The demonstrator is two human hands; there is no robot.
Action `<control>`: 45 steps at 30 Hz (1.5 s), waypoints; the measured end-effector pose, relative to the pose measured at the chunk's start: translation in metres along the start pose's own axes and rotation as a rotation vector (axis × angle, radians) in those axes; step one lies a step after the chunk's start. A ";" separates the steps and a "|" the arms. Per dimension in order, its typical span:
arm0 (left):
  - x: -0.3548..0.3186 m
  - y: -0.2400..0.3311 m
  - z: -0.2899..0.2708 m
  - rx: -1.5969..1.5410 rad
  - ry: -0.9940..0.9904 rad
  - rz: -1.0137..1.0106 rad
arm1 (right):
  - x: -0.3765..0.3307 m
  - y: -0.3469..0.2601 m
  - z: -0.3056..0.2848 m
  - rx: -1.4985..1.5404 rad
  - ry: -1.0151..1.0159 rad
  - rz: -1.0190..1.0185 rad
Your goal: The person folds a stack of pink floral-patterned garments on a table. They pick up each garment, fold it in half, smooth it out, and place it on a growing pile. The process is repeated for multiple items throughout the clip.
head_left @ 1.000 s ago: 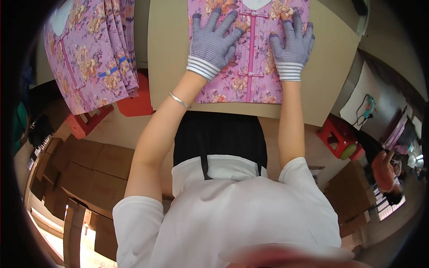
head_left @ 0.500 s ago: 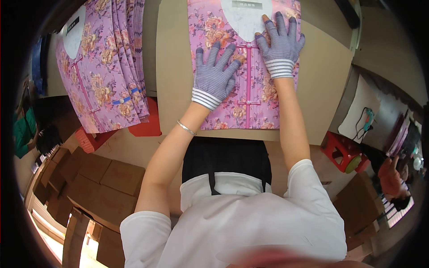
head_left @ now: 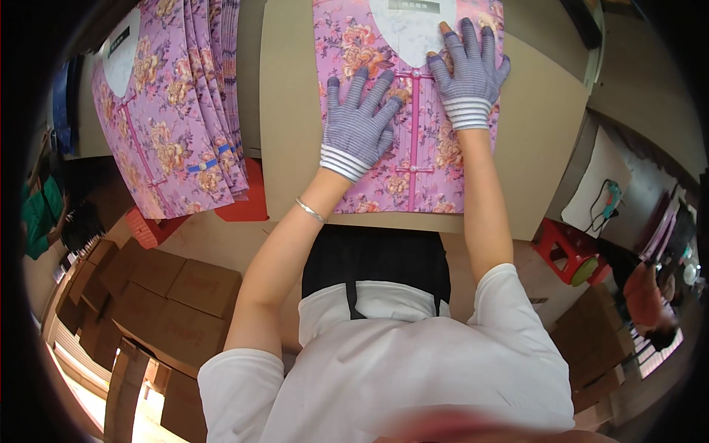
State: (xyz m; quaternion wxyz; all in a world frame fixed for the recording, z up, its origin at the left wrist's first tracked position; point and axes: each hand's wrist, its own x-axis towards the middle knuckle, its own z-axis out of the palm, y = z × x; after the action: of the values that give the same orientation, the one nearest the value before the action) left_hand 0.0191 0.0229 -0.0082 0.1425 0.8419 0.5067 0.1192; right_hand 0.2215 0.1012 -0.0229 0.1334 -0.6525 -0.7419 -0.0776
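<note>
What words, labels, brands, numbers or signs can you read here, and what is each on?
Nothing is clear enough to quote.
Grey rectangular label on the central flat purple floral piece: light characters, too small to read reliably.
Dark rectangular label on the left stack of purple floral pieces: too small to read.
Brown cardboard box, lower left: faint marks, too blurred to read.

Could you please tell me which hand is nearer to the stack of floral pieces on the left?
Left: the left hand lies to the right of the stack, and the right hand lies farther right.
</note>
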 end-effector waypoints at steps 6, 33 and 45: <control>0.001 0.004 0.002 0.051 -0.001 -0.034 | 0.002 -0.001 0.001 -0.007 0.050 -0.026; -0.017 -0.187 -0.178 0.431 0.314 -0.528 | -0.008 0.019 0.025 0.036 -0.037 0.007; 0.023 -0.034 0.012 0.068 0.038 0.245 | 0.008 -0.026 0.001 0.023 0.014 0.005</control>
State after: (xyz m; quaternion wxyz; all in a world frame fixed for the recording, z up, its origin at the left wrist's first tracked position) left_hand 0.0060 0.0571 -0.0302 0.0886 0.8995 0.4063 0.1344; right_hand 0.1944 0.1055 -0.0203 0.1463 -0.6523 -0.7401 -0.0734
